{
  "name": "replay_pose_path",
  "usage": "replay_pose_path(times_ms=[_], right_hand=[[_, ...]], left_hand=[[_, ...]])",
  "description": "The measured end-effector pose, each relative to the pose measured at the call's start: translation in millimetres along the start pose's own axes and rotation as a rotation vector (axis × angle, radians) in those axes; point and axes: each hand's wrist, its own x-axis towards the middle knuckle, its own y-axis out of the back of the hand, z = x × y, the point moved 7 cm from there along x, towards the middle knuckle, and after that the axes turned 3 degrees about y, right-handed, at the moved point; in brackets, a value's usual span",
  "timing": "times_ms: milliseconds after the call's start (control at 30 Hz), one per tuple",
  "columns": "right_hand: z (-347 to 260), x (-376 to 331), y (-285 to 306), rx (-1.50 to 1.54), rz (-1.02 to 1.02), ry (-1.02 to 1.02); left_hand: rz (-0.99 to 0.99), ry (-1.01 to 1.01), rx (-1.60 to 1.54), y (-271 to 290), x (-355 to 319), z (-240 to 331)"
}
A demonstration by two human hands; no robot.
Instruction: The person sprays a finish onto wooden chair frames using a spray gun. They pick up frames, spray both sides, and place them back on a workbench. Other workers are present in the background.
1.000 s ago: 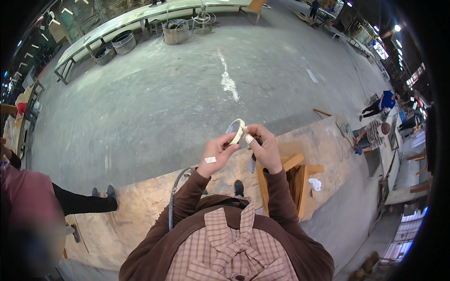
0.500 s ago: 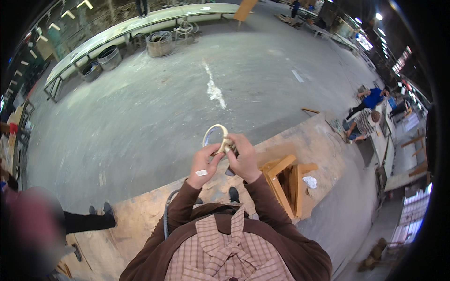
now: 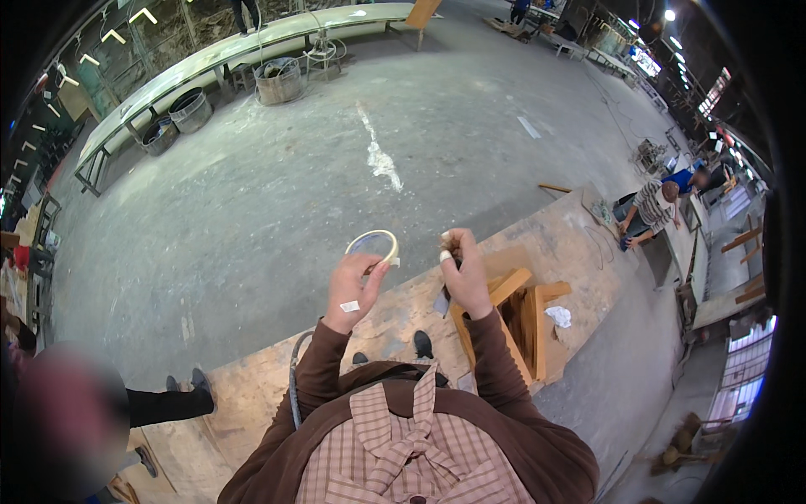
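My left hand (image 3: 353,286) is closed on the rim of a cream roll of masking tape (image 3: 391,238), held up with its ring facing away. A short loose end of tape hangs near my fingertips, and a small white piece sticks to the back of this hand. Apart from it, to the right, my right hand (image 3: 466,273) is curled closed, with pale wraps on its finger and thumb tips. A flat grey piece (image 3: 442,301) juts out below its palm; the rest of that thing is hidden in the fist.
A wooden frame (image 3: 537,332) stands by my right forearm on a plywood sheet (image 3: 277,357), beside a crumpled white wad (image 3: 557,317). Another person's leg (image 3: 172,403) is at left. Buckets (image 3: 279,80) stand by a long bench (image 3: 227,52). Two people work at far right.
My hands have moved apart. The right hand has let go of the tape roll and shifted right; the left keeps the roll and has moved slightly left.
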Motion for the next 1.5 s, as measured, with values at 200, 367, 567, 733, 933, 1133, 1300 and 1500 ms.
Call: replay_pose_path(times_ms=[200,367,567,733,933,1133,1300,1500], right_hand=[[-13,-2,-21,-0.077,-0.099,0.047],[-18,3,-41,-0.143,-0.037,0.157],[-14,2,-40,-0.163,-0.062,0.17],[-6,-6,-32,-0.211,-0.045,0.156],[2,-12,-23,-0.207,-0.019,0.073],[7,-11,-23,-0.182,-0.006,0.108],[11,-13,-25,-0.179,0.016,0.139],[11,-16,-25,-0.083,0.075,0.028]], left_hand=[[-0.004,-0.086,0.152,-7,2,0],[-0.043,-0.081,0.149,-15,2,-3],[-0.088,-0.023,0.052,-26,5,-19],[-0.137,-0.038,0.052,-46,7,-27],[-0.181,0.022,0.044,-61,10,-20],[-0.195,0.059,-0.04,-67,13,-17],[-0.184,0.039,0.026,-67,9,-20],[-0.125,0.059,-0.043,-62,2,-25]])
